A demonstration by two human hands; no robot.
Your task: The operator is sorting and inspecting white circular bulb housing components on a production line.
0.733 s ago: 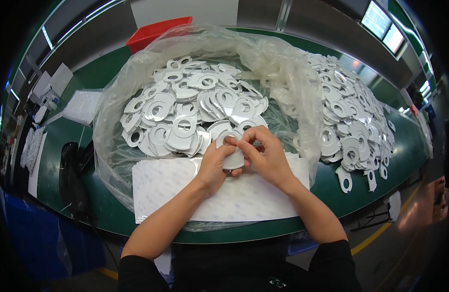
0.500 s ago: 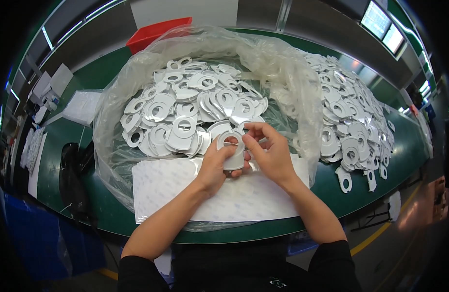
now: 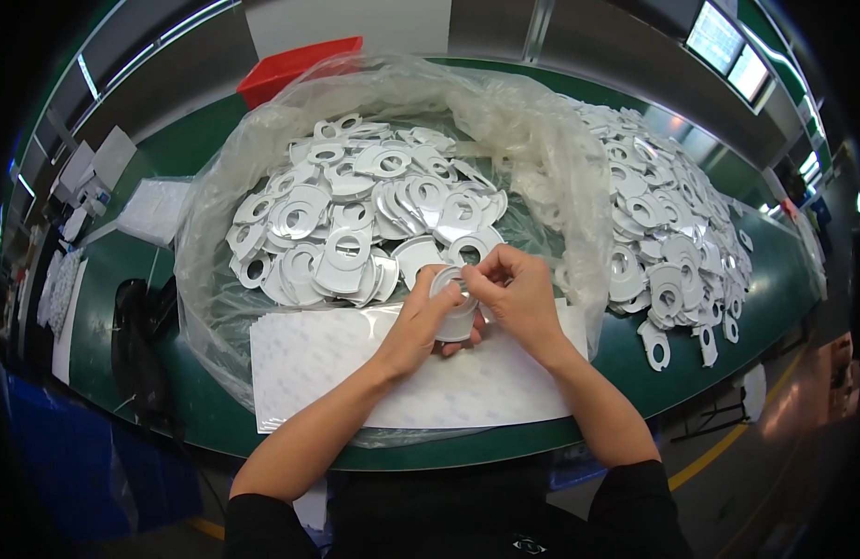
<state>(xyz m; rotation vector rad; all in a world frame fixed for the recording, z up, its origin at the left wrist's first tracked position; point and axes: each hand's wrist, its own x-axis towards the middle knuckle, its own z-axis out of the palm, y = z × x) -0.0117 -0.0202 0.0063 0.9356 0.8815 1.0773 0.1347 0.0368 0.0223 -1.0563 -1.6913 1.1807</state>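
My left hand (image 3: 411, 331) is closed around a flat white plastic part (image 3: 458, 326) with a round hole and a rounded top, thumb on its face and fingertips showing below it. At the part's upper right edge, my right hand (image 3: 525, 303) is pinched, thumb against forefinger. Whether those fingertips grip the rim or something thin on it is too small to tell. Both hands are above a stack of white sheets (image 3: 341, 377) with faint bluish marks. Just beyond lies a heap of similar white parts (image 3: 341, 265) inside an opened clear plastic bag (image 3: 202, 261).
Another heap of white parts (image 3: 677, 247) spreads over the green table (image 3: 95, 321) at the right. A red bin (image 3: 290, 73) stands behind the bag. To the left are a black object (image 3: 136, 359) and a folded clear plastic packet (image 3: 152, 207).
My right fingertips have moved slightly down along the part's rim. The left hand and the part have shifted a little right and down, and the thumb now overlaps the hole area.
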